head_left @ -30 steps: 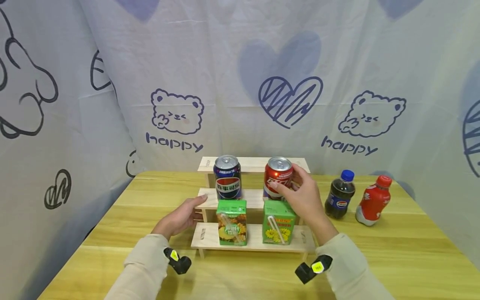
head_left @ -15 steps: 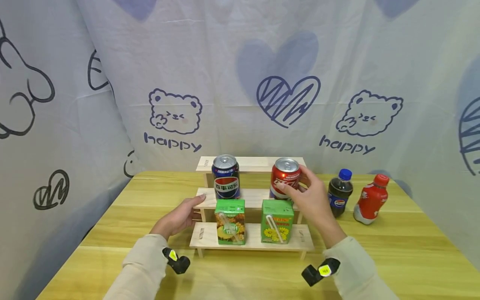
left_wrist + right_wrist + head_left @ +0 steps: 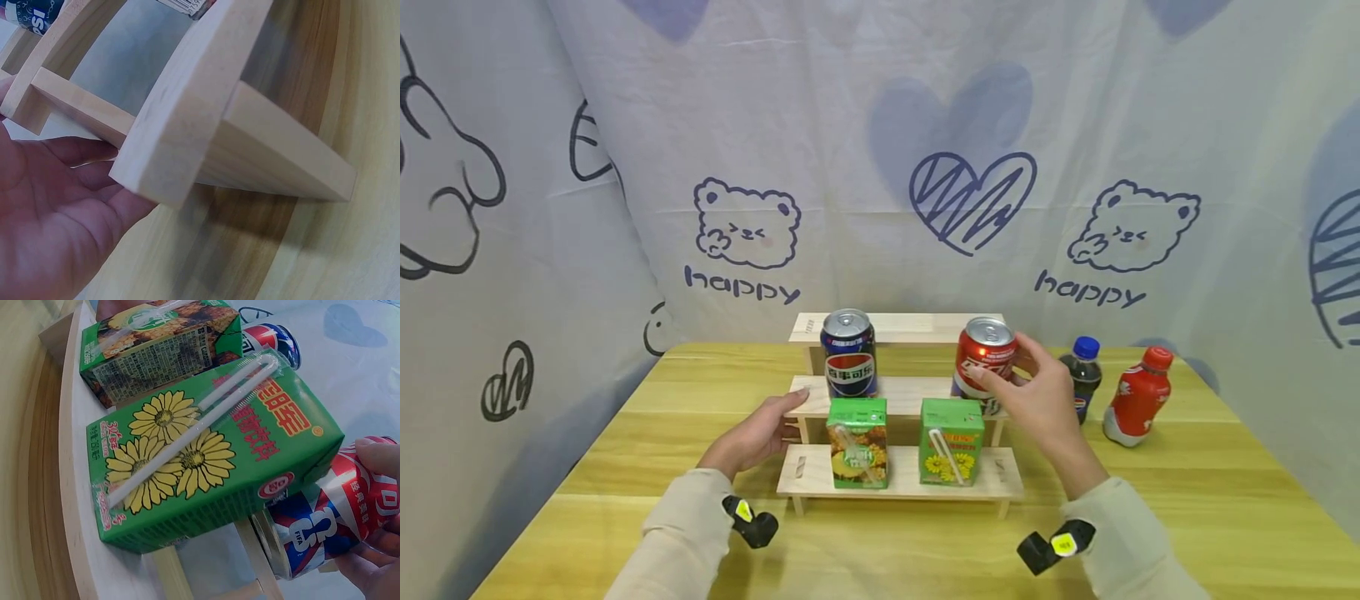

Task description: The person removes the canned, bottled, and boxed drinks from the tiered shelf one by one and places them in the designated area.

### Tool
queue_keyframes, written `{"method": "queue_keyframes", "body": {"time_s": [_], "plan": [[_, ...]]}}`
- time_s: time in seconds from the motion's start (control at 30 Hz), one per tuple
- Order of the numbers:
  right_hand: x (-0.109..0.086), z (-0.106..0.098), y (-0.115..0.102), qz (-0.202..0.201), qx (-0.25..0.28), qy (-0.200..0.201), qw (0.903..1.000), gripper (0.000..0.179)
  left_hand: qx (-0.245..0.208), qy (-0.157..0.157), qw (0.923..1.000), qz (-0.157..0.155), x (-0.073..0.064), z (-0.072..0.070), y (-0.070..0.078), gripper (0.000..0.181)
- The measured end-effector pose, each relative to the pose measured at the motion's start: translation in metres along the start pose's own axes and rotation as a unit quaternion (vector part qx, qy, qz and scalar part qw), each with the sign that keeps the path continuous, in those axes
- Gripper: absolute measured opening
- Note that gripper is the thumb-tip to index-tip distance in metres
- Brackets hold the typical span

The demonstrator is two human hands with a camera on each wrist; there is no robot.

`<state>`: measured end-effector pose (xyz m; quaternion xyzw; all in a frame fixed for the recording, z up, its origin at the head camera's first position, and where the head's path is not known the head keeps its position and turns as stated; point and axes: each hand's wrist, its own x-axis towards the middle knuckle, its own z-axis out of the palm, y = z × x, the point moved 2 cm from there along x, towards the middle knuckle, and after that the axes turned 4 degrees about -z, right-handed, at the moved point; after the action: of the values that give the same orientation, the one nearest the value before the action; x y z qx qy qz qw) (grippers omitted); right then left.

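Right grip (image 3: 1048,400) curled round red can (image 3: 987,352), partly behind flowered carton (image 3: 951,442); left grip (image 3: 758,435) round wooden rack (image 3: 903,473), fingers partly hidden

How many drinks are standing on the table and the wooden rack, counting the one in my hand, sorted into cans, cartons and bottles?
Cans: 2 (blue can, red can)
Cartons: 2 (pineapple carton, flower carton)
Bottles: 2 (blue-capped bottle, red bottle)
Total: 6 drinks
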<state>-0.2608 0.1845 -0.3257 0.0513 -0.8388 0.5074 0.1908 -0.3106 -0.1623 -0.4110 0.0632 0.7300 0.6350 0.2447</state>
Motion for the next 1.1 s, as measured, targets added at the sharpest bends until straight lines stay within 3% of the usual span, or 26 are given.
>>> {"method": "queue_keyframes", "body": {"time_s": [0.57,1.1], "plan": [[-0.006,-0.024,0.014,-0.018,-0.027,0.056,0.9979,0.073,0.007,0.005,1.0,-0.004,-0.001,0.0,-0.001,0.067],[-0.014,-0.052,0.03,0.035,-0.034,0.136,0.9895,0.071,0.01,0.011,0.9999,-0.006,0.002,0.0,0.0,0.068]]}}
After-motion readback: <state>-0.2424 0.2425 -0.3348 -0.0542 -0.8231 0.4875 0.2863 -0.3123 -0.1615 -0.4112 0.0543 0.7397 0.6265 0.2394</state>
